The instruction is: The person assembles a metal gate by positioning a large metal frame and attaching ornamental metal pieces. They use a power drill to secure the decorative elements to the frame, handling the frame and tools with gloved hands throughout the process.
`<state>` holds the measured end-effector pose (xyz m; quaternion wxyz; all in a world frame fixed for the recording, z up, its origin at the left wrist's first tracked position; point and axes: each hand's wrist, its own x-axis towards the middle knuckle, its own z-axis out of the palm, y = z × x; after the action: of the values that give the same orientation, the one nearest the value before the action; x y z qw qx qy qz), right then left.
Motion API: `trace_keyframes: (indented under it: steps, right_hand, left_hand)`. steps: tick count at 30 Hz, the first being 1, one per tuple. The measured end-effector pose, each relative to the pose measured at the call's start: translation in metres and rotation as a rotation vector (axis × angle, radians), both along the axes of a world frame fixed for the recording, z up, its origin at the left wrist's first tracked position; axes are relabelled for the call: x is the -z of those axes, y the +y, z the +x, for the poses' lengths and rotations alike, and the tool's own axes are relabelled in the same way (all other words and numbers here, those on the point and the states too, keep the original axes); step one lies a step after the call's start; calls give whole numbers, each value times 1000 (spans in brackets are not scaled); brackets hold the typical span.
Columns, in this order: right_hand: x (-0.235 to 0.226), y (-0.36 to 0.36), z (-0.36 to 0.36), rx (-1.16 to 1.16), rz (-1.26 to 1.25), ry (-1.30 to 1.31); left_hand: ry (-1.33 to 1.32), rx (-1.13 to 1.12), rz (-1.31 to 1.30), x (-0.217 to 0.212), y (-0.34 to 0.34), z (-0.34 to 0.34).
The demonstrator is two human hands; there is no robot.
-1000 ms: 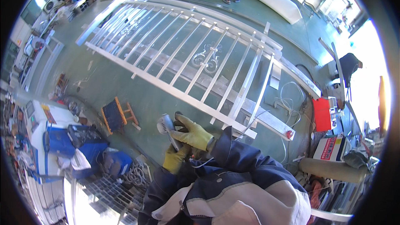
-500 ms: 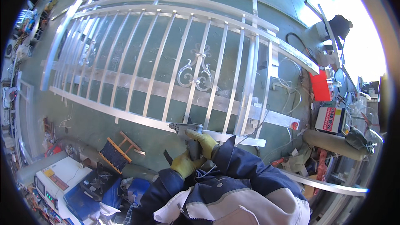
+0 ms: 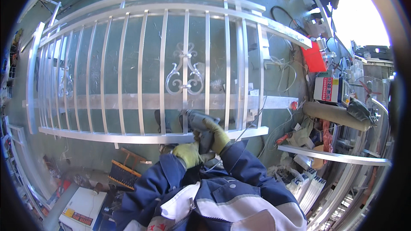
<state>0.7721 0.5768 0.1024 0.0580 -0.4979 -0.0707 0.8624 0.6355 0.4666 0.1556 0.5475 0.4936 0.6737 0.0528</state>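
Listener: Where are the hands, and what do they hold?

Describer: Just below the middle, toward 6 o'clock. The right hand (image 3: 219,137), gloved in yellow, is wrapped around the grey drill (image 3: 197,119); the left hand (image 3: 187,154), gloved too, is closed on its lower handle. The drill's nose points to 10 o'clock, over the near side of a silver railing (image 3: 107,138).

Listener: Why hold it with both?

Describer: Probably for steadiness: one hand guides the body while the other braces the handle. A long metal beam (image 3: 280,102) runs under the railing's bars, perhaps to keep them off the floor. A metal scroll (image 3: 186,86) sits at 12 o'clock from the drill.

Listener: What differs from half a second ago?

Describer: The nose pointed to 9 o'clock and lay across the near rail; now it reaches past that rail. The railing, slanted then, appears nearly level.
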Motion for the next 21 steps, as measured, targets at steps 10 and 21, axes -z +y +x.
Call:
trace_keyframes:
  steps: [10, 21]
  right_hand:
    - [-26, 39, -55, -72, 626, -484]
    - [52, 60, -88, -245, 623, -553]
  left_hand:
    - [-28, -493, 142, 162, 4, -139]
    - [293, -402, 81, 235, 135, -209]
